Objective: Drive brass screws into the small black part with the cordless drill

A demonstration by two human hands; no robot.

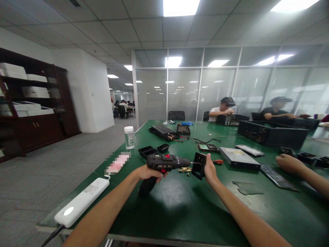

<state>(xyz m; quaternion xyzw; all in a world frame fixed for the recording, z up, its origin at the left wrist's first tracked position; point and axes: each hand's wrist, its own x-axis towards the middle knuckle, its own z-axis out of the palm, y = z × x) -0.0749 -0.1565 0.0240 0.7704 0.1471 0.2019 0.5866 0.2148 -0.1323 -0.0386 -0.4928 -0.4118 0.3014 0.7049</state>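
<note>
The power drill (164, 163) is up above the green worktop (167, 219), nearly level in front of me with its nose to the right, and I judge it the heavier of my two things: stiff and bulky, its weight best carried by the pistol grip, high up under the body. My left hand (154, 174) is wrapped around it there, fingers curled round the front. The thin bit (194, 162) reaches the black plate (197, 171), though I cannot tell whether its tip is seated in anything. That plate is held upright and looks light, rigid and perhaps a little slick, best taken by its edge, well away from the bit; my right hand (210, 168) has it by the right side, closed in on that edge, some of the fingers hidden. Small brass-coloured pieces (185, 170) lie below the drill's nose, easy to scatter. An orange-and-black handle (219, 162) shows just beyond my right hand, black trays (163, 148) sit behind the drill, and a clear bottle (129, 140) stands near the left edge
</note>
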